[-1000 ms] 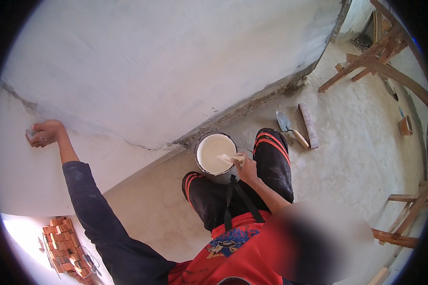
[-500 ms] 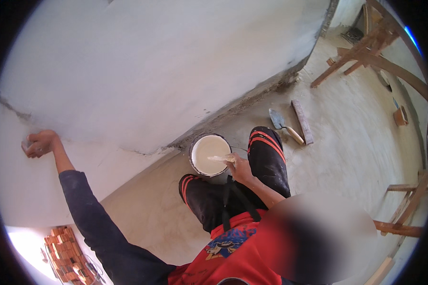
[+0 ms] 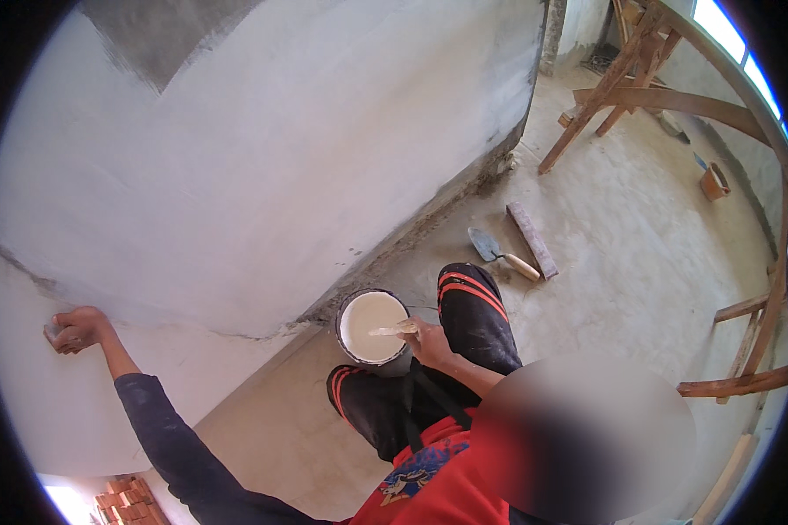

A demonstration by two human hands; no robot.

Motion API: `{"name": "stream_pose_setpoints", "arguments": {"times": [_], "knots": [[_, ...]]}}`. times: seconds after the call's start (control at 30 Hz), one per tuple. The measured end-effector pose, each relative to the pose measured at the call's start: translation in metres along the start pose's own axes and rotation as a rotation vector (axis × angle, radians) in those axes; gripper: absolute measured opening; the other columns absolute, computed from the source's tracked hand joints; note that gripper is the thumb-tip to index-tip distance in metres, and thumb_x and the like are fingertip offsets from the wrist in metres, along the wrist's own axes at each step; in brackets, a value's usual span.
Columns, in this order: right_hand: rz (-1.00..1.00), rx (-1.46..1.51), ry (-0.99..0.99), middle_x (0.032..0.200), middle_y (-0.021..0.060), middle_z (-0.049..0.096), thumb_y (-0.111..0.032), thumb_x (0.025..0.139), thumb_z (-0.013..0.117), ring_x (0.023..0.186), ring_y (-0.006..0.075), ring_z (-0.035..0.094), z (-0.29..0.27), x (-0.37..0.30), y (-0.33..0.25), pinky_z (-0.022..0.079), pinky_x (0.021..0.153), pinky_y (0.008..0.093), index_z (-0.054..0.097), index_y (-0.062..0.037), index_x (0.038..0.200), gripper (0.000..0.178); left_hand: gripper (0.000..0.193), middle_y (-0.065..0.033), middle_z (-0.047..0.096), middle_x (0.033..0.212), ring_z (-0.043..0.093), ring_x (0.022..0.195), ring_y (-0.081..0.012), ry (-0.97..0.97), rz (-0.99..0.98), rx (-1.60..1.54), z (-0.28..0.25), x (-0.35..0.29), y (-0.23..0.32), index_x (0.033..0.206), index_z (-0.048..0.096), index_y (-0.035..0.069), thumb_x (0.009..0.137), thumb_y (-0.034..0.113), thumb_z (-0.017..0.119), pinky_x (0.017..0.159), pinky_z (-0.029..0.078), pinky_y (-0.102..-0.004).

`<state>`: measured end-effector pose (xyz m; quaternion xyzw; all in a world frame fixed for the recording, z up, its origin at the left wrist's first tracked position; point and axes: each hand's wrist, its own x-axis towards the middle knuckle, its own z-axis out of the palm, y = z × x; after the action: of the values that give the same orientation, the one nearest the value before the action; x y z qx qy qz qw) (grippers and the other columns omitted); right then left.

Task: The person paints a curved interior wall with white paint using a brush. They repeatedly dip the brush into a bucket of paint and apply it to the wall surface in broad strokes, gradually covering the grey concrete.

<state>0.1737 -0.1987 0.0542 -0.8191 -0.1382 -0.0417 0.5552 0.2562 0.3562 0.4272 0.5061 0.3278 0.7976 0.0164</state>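
At the far left, my left hand [image 3: 80, 330] is closed round a small grey block [image 3: 54, 331], held against the white wall [image 3: 263, 166] just below a dark crack. Its exact kind is hard to make out. My right hand [image 3: 431, 342] grips a flat, stick-like tool [image 3: 392, 330] coated in white, its pale end over a dark bucket [image 3: 391, 366]. Creamy white liquid [image 3: 368, 317] fills much of the bucket, which stands on the floor between my knees, close to the foot of the wall.
Right of my knee lie a pointed trowel [image 3: 503, 255] and a long narrow bar [image 3: 532, 241]. Wooden trestles [image 3: 617, 92] stand at the far right, near a small orange-brown container [image 3: 714, 182]. Stacked bricks [image 3: 130, 502] show at lower left. A grey unpainted patch [image 3: 166, 35] marks the upper wall.
The view has shifted, bringing the grey wall patch into sight. Both hands keep nearly the same places against the wall and over the bucket, with the same holds.
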Motion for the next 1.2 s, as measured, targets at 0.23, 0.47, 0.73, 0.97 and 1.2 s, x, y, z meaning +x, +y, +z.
{"name": "stream_pose_setpoints", "arguments": {"times": [0.23,0.47,0.73,0.97,1.2], "knots": [[0.028,-0.008,0.088,0.08,0.0205,0.064,-0.019,0.084,0.062,0.077,0.0399,0.062,-0.005,0.005,0.002,0.048,0.063,0.0456,0.054,-0.0038,0.098,0.022,0.04,-0.0177,0.045,0.113,0.043,0.104,-0.0335,-0.038,-0.017,-0.023,-0.011,-0.006,0.021,0.117,0.044,0.005,0.09,0.036,0.043,0.089,0.033,-0.0469],[0.014,-0.09,0.13,0.078,0.0176,0.064,-0.016,0.083,0.063,0.073,0.0373,0.063,-0.005,0.007,0.01,0.049,0.06,0.0426,0.053,-0.0031,0.098,0.022,0.039,-0.0171,0.046,0.113,0.044,0.104,-0.0331,-0.041,-0.011,0.009,-0.015,-0.008,0.022,0.117,0.044,0.006,0.091,0.035,0.043,0.088,0.033,-0.0473],[0.021,-0.095,0.081,0.077,0.0163,0.064,-0.014,0.083,0.064,0.071,0.0333,0.064,-0.008,0.01,0.013,0.05,0.06,0.0386,0.054,-0.0043,0.1,0.022,0.039,-0.0176,0.045,0.113,0.044,0.103,-0.0341,-0.009,0.0,0.024,0.0,-0.006,0.007,0.117,0.045,0.006,0.091,0.035,0.043,0.087,0.033,-0.048],[-0.048,-0.104,0.058,0.079,0.0169,0.065,-0.016,0.083,0.064,0.075,0.0362,0.063,-0.01,0.014,0.013,0.049,0.063,0.0416,0.054,-0.0038,0.098,0.022,0.041,-0.018,0.045,0.113,0.044,0.104,-0.0346,-0.031,-0.013,0.017,-0.008,-0.007,0.016,0.118,0.044,0.006,0.091,0.036,0.043,0.088,0.033,-0.0483],[-0.032,-0.139,0.031,0.078,0.0163,0.065,-0.019,0.083,0.065,0.073,0.0357,0.064,-0.008,0.018,0.012,0.049,0.061,0.0418,0.052,-0.0025,0.1,0.026,0.04,-0.0187,0.045,0.112,0.045,0.102,-0.034,-0.031,-0.012,-0.017,-0.015,-0.006,0.023,0.116,0.045,0.004,0.091,0.035,0.042,0.086,0.035,-0.047]]}}
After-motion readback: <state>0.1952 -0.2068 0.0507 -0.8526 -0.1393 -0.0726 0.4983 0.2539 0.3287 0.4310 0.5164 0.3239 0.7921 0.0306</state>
